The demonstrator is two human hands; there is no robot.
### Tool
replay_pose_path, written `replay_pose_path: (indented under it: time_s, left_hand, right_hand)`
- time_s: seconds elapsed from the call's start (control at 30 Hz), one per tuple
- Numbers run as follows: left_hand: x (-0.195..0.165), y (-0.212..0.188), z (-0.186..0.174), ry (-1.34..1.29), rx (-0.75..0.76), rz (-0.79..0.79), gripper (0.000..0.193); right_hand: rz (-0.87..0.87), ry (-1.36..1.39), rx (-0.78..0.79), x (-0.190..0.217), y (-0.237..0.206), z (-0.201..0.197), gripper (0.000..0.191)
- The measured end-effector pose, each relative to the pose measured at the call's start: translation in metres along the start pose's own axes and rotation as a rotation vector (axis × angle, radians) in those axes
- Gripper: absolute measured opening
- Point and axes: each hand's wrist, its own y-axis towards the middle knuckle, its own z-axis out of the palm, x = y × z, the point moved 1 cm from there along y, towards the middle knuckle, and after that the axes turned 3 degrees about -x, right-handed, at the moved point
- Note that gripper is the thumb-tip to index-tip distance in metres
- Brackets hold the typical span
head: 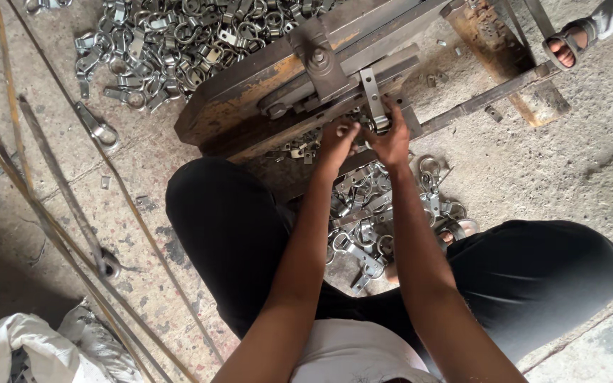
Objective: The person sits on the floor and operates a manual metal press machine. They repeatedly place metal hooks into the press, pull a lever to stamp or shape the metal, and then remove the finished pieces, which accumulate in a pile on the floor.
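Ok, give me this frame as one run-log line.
left hand: at press, small metal part in fingers | right hand: touching flat metal strip | press: on floor | metal ring parts: piled between knees

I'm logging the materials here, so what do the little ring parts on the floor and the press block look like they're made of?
The ring parts look like bright plated or galvanised steel: silvery, shiny, uniform. The press block looks like heavy bare steel or iron, dark with orange rust patches. The strip that the right hand touches is pale grey metal. The left hand hides what it pinches.
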Motion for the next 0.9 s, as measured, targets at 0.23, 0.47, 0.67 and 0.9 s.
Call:
replay_pose_path:
  time_s: [0.23, 0.47, 0.67, 0.9]
  left_hand:
    - [0.013, 0.012, -0.001, -0.201, -0.130, 0.079, 0.039]
    - [0.017, 0.010, 0.011, -0.038, -0.006, 0.245, 0.049]
    - [0.021, 0.012, 0.013, 0.028, 0.001, 0.326, 0.042]
    - [0.021, 0.008, 0.014, -0.208, 0.073, 0.187, 0.046]
  right_hand:
    - [0.056, 0.088, 0.162, 0.009, -0.002, 0.021, 0.079]
    - [0.050, 0.056, 0.249, 0.000, 0.000, 0.027, 0.080]
    - [0.168, 0.107, 0.329, 0.008, 0.003, 0.018, 0.077]
    - [0.395, 0.853, 0.445, -0.019, 0.001, -0.028, 0.073]
